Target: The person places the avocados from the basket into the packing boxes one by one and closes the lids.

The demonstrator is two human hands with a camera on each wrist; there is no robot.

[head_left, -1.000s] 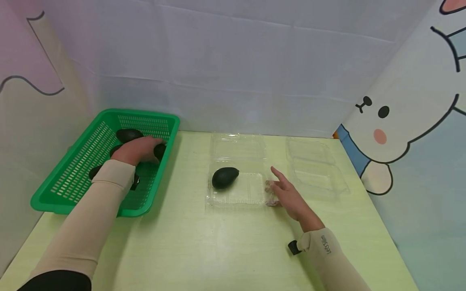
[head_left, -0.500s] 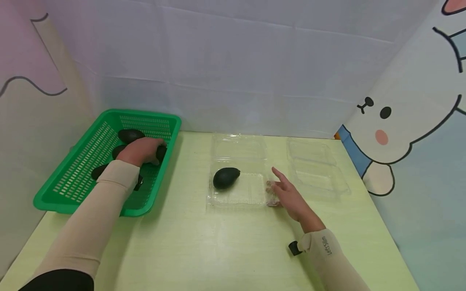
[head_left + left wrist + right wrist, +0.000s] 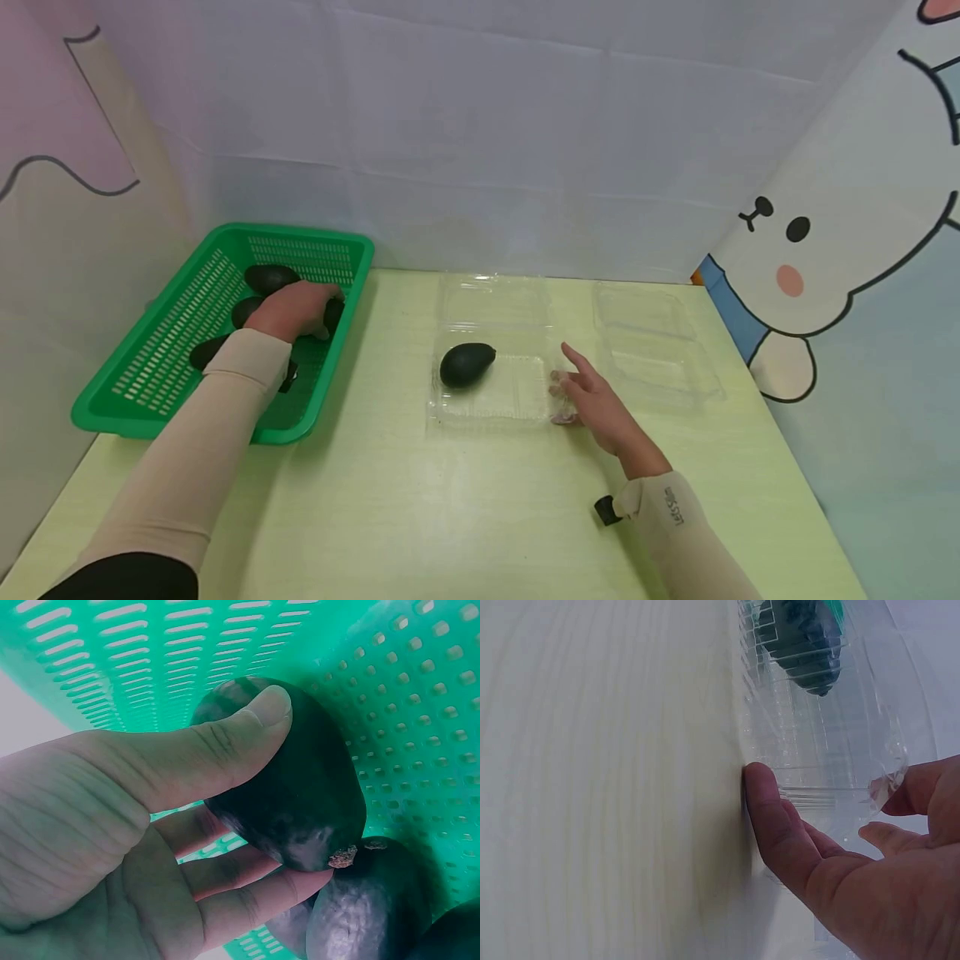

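Inside the green basket (image 3: 300, 425), my left hand (image 3: 292, 308) grips a dark avocado (image 3: 307, 780), thumb across its top and fingers beneath. Other avocados (image 3: 367, 907) lie close by it. At mid-table a clear plastic clamshell container (image 3: 517, 387) lies with its lid spread back; one avocado (image 3: 467, 365) rests in its left half. My right hand (image 3: 600, 408) holds the container's right edge. In the right wrist view one of its fingers (image 3: 763, 787) is low beside the table and another fingertip is at the rim.
A second clear clamshell container (image 3: 652, 358) lies unfolded on the pale table (image 3: 450, 517), right of the first. A white cloth wall (image 3: 465, 142) rises behind the table. Printed cartoon panels stand at both sides.
The left hand stays in the basket on the avocado, shifted only slightly along with the whole view. The right hand and container hold their places.
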